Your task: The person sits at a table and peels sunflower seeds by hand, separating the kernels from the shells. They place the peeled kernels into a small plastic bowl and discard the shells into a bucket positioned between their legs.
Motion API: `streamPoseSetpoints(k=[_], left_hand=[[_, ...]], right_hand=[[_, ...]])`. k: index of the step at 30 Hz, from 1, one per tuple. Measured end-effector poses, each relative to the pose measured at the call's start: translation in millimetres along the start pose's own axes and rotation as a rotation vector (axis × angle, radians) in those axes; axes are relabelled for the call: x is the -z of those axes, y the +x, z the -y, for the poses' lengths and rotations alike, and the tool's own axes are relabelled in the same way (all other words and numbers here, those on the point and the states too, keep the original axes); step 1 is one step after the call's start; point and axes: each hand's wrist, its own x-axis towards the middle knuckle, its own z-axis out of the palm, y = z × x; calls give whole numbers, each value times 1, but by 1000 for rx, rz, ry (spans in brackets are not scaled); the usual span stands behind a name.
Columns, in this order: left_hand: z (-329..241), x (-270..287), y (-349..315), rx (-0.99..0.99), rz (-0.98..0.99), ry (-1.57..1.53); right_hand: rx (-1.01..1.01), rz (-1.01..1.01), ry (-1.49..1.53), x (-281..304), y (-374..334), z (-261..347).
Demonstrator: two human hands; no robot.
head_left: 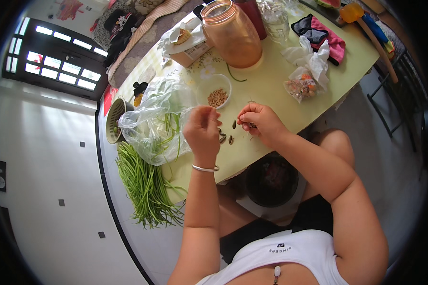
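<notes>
A round pale bowl [201,87] on the table holds a small heap of tan shelled kernels [218,98]. Just below it my left hand [203,127], with a silver bangle at the wrist, hovers with its fingers curled in a pinch. Whatever sits between those fingertips is too small to tell. My right hand [264,124] faces it from the right, thumb and finger pressed together, and dark sunflower seeds show under its curled fingers. Several loose dark sunflower seeds [231,140] lie on the tabletop between the two hands.
On the left are a clear plastic bag [152,118] with greens, a bundle of long green stems [145,185] over the table edge and a basket [113,121]. A large amber jar [233,40] stands behind; a snack packet [300,85] lies right. Below is a dark bin [272,183].
</notes>
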Motion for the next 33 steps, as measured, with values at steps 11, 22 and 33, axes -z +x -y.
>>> streamPoseSetpoints(k=[11, 22, 33], left_hand=[[15, 17, 18, -161, 3, 412], [34, 16, 9, -199, 318, 863], [-1, -9, -18, -221, 180, 250]], right_hand=[[-18, -7, 68, 7, 1, 4], [-91, 63, 74, 4, -2, 10], [179, 9, -160, -1, -2, -6]])
